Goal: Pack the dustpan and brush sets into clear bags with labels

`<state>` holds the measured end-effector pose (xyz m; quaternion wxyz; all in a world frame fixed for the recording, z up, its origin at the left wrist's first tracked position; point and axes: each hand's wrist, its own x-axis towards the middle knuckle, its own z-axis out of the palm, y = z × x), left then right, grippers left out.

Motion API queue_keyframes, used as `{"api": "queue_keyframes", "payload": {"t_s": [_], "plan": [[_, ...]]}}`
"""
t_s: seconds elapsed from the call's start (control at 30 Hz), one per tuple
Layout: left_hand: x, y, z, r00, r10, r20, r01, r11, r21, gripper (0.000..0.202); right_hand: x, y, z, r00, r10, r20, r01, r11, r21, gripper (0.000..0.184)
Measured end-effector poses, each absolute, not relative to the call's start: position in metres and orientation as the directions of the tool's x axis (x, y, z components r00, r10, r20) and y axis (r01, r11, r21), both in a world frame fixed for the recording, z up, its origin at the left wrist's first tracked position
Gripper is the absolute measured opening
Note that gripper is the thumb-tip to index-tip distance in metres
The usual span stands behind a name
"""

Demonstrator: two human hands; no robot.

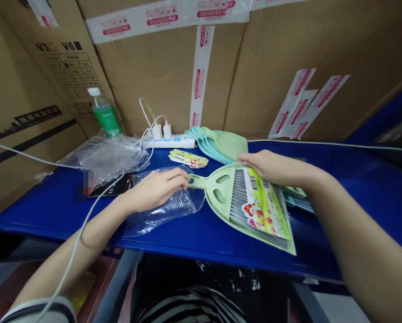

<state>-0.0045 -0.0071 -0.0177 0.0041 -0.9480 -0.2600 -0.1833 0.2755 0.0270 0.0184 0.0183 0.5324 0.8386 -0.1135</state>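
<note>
A pale green dustpan (217, 204) with a matching hand brush (238, 197) nested in it lies tilted over the table's front part. A yellow-green printed label card (264, 208) covers much of the bristles. My left hand (163, 188) is closed around the handle end at the left. At the set's far right edge, my right hand (264, 167) grips the dustpan's rim by the card; some of its fingertips are hidden. A clear plastic bag (167, 213) lies flat under my left hand and the handle.
Blue and green dustpans (232, 143) are stacked at the back, beside a white power strip (177, 142) and loose label cards (189, 159). More plastic bags (103, 154), a green-liquid bottle (104, 114) and a phone (111, 188) sit left. A white cable (86, 220) crosses my left arm. Cardboard boxes wall the back.
</note>
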Motion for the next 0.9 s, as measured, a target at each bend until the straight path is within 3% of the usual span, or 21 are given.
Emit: {"api": "queue_keyframes", "payload": {"t_s": [0.3,0.53,0.9], "plan": [[0.005,-0.010,-0.031,0.865,0.450,0.223,0.445,-0.892,0.076,0.025,0.269,0.028,0.009,-0.519,0.833,-0.193,0.853,0.490,-0.178,0.019],[0.007,-0.013,-0.033,0.895,0.358,0.267,0.339,-0.933,0.118,0.028,0.272,0.030,0.008,-0.497,0.857,-0.140,0.861,0.467,-0.201,0.017],[0.011,-0.012,-0.033,0.821,0.423,0.383,0.343,-0.903,0.260,0.020,0.249,0.023,-0.007,-0.494,0.855,-0.157,0.860,0.453,-0.235,0.019]]}}
